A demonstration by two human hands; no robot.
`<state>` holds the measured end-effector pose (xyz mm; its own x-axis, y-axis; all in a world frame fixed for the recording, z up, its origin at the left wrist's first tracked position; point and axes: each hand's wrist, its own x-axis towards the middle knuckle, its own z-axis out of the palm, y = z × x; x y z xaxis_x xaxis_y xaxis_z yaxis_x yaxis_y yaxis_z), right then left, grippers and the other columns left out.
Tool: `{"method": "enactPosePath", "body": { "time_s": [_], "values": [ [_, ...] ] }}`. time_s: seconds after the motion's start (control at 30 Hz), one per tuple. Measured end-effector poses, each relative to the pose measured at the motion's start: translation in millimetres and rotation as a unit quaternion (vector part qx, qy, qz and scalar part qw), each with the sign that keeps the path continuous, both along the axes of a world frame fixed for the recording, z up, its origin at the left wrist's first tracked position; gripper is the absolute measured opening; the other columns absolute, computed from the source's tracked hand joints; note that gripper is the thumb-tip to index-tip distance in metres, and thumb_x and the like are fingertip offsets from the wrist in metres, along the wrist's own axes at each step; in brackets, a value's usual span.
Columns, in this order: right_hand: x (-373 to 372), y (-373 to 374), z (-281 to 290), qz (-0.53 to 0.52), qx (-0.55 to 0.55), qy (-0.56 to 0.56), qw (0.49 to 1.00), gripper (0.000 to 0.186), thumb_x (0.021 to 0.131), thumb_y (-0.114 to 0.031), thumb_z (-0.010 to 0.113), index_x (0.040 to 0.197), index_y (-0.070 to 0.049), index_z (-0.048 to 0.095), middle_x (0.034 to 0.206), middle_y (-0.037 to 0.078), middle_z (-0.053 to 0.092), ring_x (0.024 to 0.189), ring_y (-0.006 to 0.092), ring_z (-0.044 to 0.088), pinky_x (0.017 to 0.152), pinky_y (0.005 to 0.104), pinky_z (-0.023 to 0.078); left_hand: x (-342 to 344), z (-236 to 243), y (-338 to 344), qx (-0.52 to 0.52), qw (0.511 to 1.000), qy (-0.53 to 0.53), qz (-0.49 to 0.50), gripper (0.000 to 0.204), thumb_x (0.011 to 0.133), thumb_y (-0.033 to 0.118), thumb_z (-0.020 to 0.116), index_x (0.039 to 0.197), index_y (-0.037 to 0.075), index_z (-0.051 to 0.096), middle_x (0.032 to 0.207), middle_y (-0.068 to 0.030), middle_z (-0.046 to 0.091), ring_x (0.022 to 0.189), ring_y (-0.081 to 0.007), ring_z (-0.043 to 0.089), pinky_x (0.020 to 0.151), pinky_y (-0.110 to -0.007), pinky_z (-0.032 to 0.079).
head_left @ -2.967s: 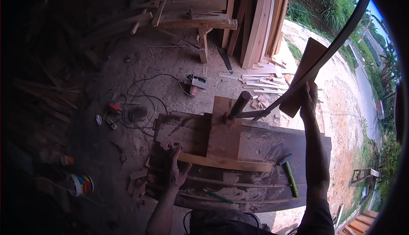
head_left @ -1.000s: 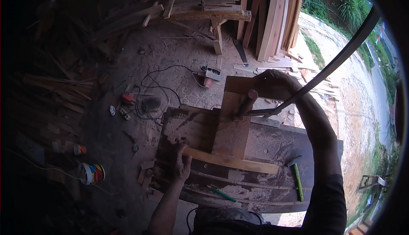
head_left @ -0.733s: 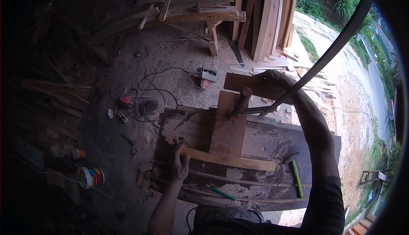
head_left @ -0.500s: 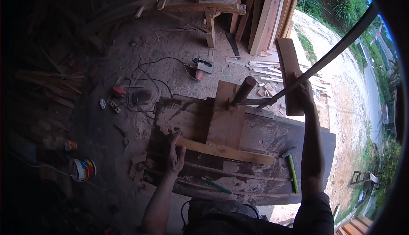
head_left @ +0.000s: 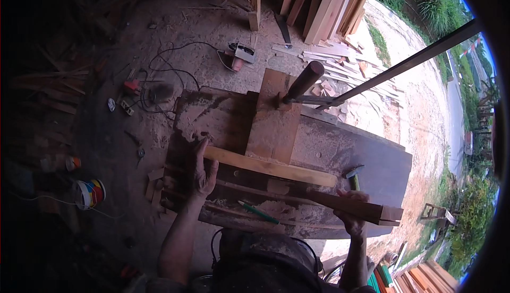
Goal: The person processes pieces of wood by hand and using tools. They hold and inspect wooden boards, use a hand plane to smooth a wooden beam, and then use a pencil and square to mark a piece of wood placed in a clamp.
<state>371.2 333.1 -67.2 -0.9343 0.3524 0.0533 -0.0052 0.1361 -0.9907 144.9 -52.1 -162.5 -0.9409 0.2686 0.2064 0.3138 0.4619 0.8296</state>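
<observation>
My left hand (head_left: 202, 173) is at the left end of a long, pale yellowish wooden strip (head_left: 271, 166), with its fingers along the end and the thumb on the near side. The strip lies across a dusty dark workbench (head_left: 366, 144). My right hand (head_left: 349, 220) grips a reddish-brown wooden board (head_left: 366, 207) above the bench's right front part, with fingers over its far edge. The board's nearer end points right. Partly hidden behind that hand and board lies a hammer (head_left: 355, 172) with a green handle. A green pencil-like tool (head_left: 257, 212) rests near the front edge.
On the bench, a flat board (head_left: 273, 128) bears a thick dark round post (head_left: 305, 80). A long bar (head_left: 404, 65) slants up to the right. Beyond lie a corded circular saw (head_left: 241, 57), wood offcuts (head_left: 348, 70) and leaning planks (head_left: 329, 11). A paint bucket (head_left: 89, 194) stands left.
My right hand has brought the brown board from beyond the bench's far right side down toward me and turned it roughly crosswise. My left hand stays at the strip's end. The view has shifted.
</observation>
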Motion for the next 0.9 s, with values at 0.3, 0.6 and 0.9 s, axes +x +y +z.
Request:
{"method": "enactPosePath", "body": {
  "time_s": [0.3,0.6,0.9],
  "values": [
    [-17.9,-6.3,-15.9,0.026,0.305,-0.082,0.949,0.040,0.078,-0.013,0.081,0.108,-0.005,0.055,0.107,0.013,0.055,0.105,0.0302,0.056,0.091,0.0417,0.046,-2.0,0.3,-0.6,0.010,1.000,0.014,0.004,0.058,0.104,0.039,0.050,0.146,0.001,0.041,0.138,-0.0184,0.052,0.128,-0.0318,0.050,0.110,-0.043,0.037],
    [-47.5,-28.3,-27.1,0.090,0.329,-0.015,0.940,0.039,0.080,-0.016,0.080,0.107,-0.006,0.054,0.108,0.014,0.056,0.109,0.0315,0.056,0.092,0.0428,0.047,-1.6,0.5,-0.4,0.017,1.000,0.017,0.012,0.054,0.103,0.037,0.052,0.144,0.002,0.045,0.135,-0.0168,0.055,0.127,-0.0325,0.051,0.109,-0.043,0.038],
    [-31.2,-8.2,-62.4,0.096,0.326,0.000,0.941,0.045,0.077,-0.019,0.084,0.107,-0.009,0.052,0.119,0.016,0.056,0.116,0.0318,0.055,0.097,0.0443,0.046,-4.9,10.0,0.8,0.004,1.000,0.015,0.012,0.052,0.103,0.036,0.052,0.142,0.003,0.047,0.136,-0.0166,0.054,0.129,-0.0333,0.049,0.109,-0.044,0.037]
  ]
}}
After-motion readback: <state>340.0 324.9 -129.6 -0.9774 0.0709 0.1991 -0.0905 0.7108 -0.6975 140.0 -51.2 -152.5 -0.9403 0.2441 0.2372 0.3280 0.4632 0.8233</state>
